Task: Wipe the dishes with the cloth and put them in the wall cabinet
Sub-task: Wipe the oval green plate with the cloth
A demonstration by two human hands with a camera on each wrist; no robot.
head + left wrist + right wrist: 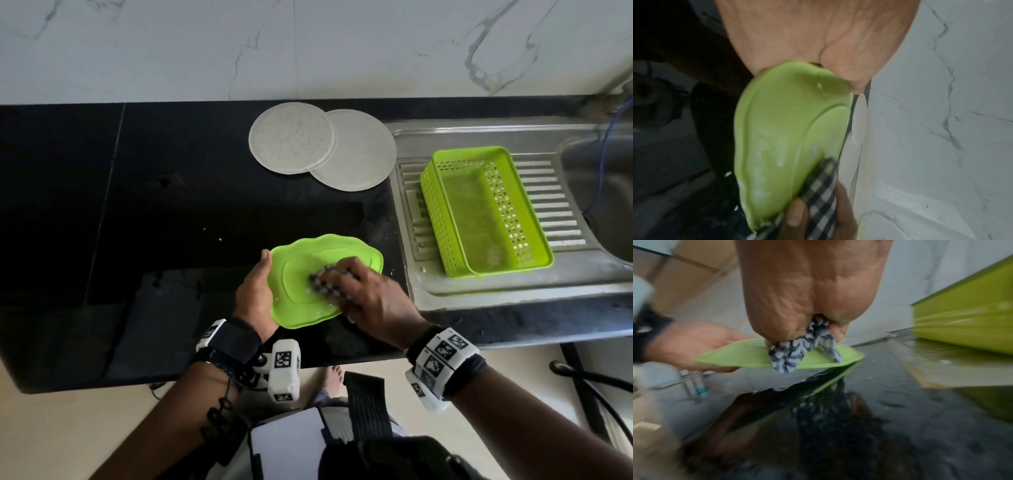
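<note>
**Green plate held above the counter and rubbed with a checked cloth**

Head view: the left hand (255,291) grasps the left rim of the green plate (301,274), thumb on top, over the black counter (137,205). The right hand (368,296) is clenched around the cloth (323,282) and presses it onto the plate's middle. Two pale round plates (291,137), overlapping, lie near the wall; a green basket (479,209) stands on the sink drainboard (565,274).

Left wrist view: wet streaks and droplets on the plate (789,129), unseen from above.

Right wrist view: the plate (748,355) is clear of the counter, left fingers beneath its rim, with a tail of cloth (789,353) hanging over the near edge.
</note>
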